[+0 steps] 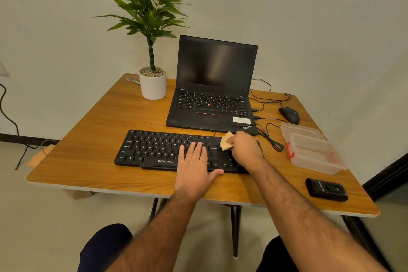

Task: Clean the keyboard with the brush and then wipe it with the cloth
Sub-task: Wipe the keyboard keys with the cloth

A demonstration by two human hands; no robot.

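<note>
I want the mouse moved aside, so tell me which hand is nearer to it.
Right. The right hand holds the cloth on the keyboard's right end, nearer the mouse. The left hand lies flat mid-keyboard, farther away.

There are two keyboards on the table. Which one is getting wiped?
The separate black keyboard nearest the person, not the laptop behind it. The right hand presses the cloth on it; the left hand lies flat on its keys.

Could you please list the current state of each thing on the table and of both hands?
laptop: lid open, screen dark
keyboard: flat, cable attached
cloth: bunched, pressed on the keyboard's right end
right hand: closed on the cloth
left hand: open, flat on the keys
plastic box: open, lid alongside
mouse: untouched
plant pot: upright
</note>
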